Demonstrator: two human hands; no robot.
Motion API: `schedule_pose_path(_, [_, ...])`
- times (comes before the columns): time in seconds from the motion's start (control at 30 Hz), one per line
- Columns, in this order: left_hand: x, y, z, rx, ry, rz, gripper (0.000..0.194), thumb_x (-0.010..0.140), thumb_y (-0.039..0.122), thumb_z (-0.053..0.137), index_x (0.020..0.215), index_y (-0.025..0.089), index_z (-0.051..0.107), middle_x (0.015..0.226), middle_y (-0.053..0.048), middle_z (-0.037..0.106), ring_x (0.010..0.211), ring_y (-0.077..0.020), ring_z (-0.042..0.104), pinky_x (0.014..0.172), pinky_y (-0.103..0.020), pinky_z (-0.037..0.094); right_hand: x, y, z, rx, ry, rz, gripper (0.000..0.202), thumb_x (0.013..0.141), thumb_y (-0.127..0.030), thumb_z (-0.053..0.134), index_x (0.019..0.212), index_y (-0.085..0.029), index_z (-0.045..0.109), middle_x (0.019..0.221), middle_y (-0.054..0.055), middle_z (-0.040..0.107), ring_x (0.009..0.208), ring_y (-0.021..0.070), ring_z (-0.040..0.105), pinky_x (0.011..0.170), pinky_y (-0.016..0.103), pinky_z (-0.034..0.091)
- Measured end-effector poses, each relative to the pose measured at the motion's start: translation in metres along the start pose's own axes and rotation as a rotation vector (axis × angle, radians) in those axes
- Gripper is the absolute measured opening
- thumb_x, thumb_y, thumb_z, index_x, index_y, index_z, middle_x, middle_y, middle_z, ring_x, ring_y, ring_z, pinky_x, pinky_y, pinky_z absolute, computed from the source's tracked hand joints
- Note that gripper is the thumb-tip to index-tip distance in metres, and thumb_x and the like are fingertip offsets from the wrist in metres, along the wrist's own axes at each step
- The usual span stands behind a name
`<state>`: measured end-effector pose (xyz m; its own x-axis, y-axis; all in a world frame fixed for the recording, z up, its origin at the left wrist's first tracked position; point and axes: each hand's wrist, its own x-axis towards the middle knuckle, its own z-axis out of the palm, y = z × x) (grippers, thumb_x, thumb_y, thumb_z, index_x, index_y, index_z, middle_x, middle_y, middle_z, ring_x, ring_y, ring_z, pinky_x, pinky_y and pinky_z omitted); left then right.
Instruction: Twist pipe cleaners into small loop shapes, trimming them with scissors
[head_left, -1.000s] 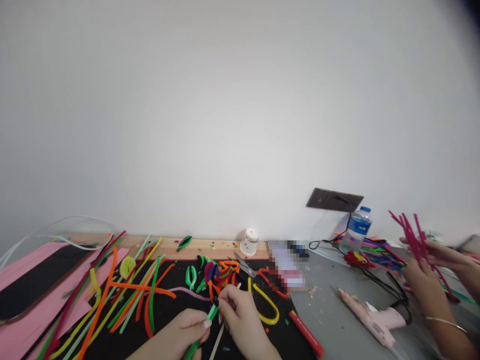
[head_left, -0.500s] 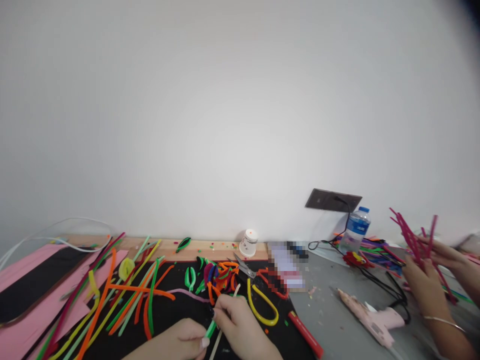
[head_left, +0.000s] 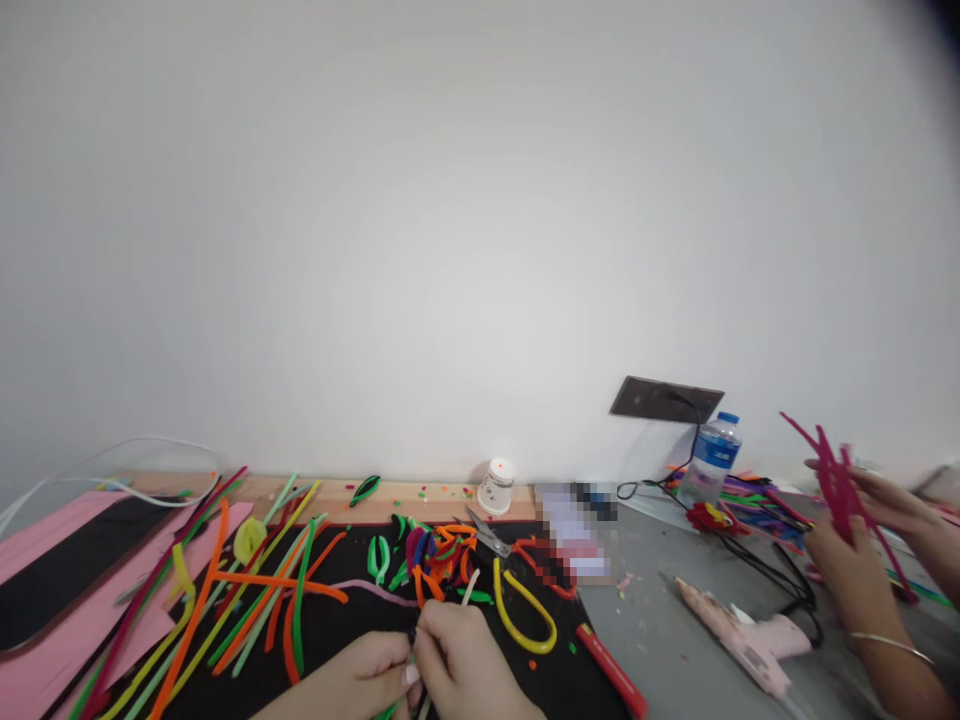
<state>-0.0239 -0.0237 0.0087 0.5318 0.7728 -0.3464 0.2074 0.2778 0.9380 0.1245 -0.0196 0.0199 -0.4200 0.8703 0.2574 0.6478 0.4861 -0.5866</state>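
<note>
At the bottom middle, my left hand has its fingers closed around a green pipe cleaner, mostly hidden. Right against it, my right hand is closed on a thin pale stick, whose tip stands out above the knuckles. The fingertips of both hands meet. Just beyond lie a pile of orange, red and purple pipe cleaner pieces, green loops and scissors. A yellow bent pipe cleaner is to the right of my right hand.
Long coloured pipe cleaners spread over the left side. A white paper cup stands near the wall. On the right are a red tube, a pink glue gun, a bottle and another person's hands holding magenta pipe cleaners.
My hands have drawn together, and less of the green pipe cleaner and the stick shows between them. The other person's hands and magenta pipe cleaners have shifted slightly.
</note>
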Motion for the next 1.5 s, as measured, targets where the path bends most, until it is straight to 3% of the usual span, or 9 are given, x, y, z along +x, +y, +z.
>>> schedule_pose_path(0.23, [0.005,-0.002,-0.004,0.003,-0.014,-0.01,0.041,0.071,0.062,0.046,0.07,0.021,0.047,0.049,0.009,0.038,0.035,-0.0042,0.022,0.035,-0.017,0.022,0.001,0.0,-0.003,-0.082,0.034,-0.018,0.019,0.078,-0.012,0.04,0.062,-0.019,0.033,0.059,-0.003,0.046,0.053,0.0084,0.043,0.05,0.018,0.026])
schedule_pose_path(0.4, [0.007,-0.001,-0.006,0.061,0.033,0.121,0.042,0.071,0.062,0.045,0.063,0.02,0.047,0.049,0.008,0.035,0.045,-0.0073,0.029,0.045,-0.019,0.029,0.001,0.001,-0.005,-0.092,0.002,-0.004,0.02,0.079,-0.013,0.041,0.062,-0.019,0.032,0.058,-0.004,0.045,0.052,0.0081,0.042,0.049,0.018,0.024])
schedule_pose_path(0.6, [0.006,0.005,-0.011,0.277,0.02,0.123,0.039,0.076,0.053,0.038,0.062,0.018,0.047,0.048,0.007,0.038,0.047,-0.0088,0.033,0.045,-0.019,0.027,0.001,0.005,-0.007,-0.056,-0.02,0.006,0.021,0.081,-0.014,0.039,0.062,-0.019,0.033,0.058,-0.005,0.044,0.053,0.0072,0.04,0.049,0.018,0.024])
schedule_pose_path(0.87, [0.003,0.008,-0.015,0.305,-0.008,0.178,0.041,0.078,0.053,0.038,0.064,0.017,0.052,0.047,0.007,0.039,0.044,-0.0084,0.034,0.044,-0.019,0.026,-0.001,0.0,-0.008,0.153,-0.041,0.118,0.023,0.083,-0.017,0.04,0.061,-0.018,0.034,0.058,-0.005,0.035,0.058,0.0084,0.037,0.053,0.017,0.026])
schedule_pose_path(1.0, [0.007,0.001,-0.02,0.244,-0.018,0.196,0.04,0.08,0.05,0.04,0.068,0.015,0.056,0.048,0.008,0.041,0.04,-0.0066,0.03,0.038,-0.018,0.02,0.0,-0.001,-0.005,0.429,-0.043,0.186,0.026,0.085,-0.021,0.04,0.059,-0.018,0.035,0.058,-0.005,0.033,0.057,0.0086,0.033,0.051,0.018,0.026])
schedule_pose_path(1.2, [0.015,-0.008,-0.021,0.106,-0.061,0.213,0.046,0.077,0.058,0.041,0.066,0.015,0.054,0.04,0.009,0.04,0.029,-0.0033,0.021,0.03,-0.018,0.012,0.002,0.002,0.008,0.847,-0.045,0.266,0.03,0.086,-0.038,0.041,0.063,-0.019,0.035,0.048,-0.008,0.03,0.042,0.0064,0.022,0.04,0.019,0.015])
schedule_pose_path(1.37, [0.008,0.005,-0.018,0.03,-0.073,0.166,0.045,0.076,0.059,0.041,0.07,0.016,0.052,0.042,0.01,0.041,0.03,-0.0032,0.02,0.029,-0.017,0.013,0.003,0.003,0.008,0.758,0.047,0.24,0.034,0.085,-0.04,0.044,0.059,-0.018,0.036,0.05,-0.007,0.029,0.045,0.0063,0.024,0.042,0.019,0.018])
schedule_pose_path(1.5, [0.003,0.01,-0.019,-0.001,-0.084,0.059,0.041,0.075,0.058,0.044,0.068,0.018,0.048,0.044,0.011,0.033,0.035,-0.0039,0.018,0.031,-0.015,0.013,0.005,0.008,0.005,0.769,0.16,0.261,0.036,0.083,-0.044,0.046,0.06,-0.019,0.035,0.053,-0.007,0.029,0.047,0.0068,0.024,0.043,0.019,0.019])
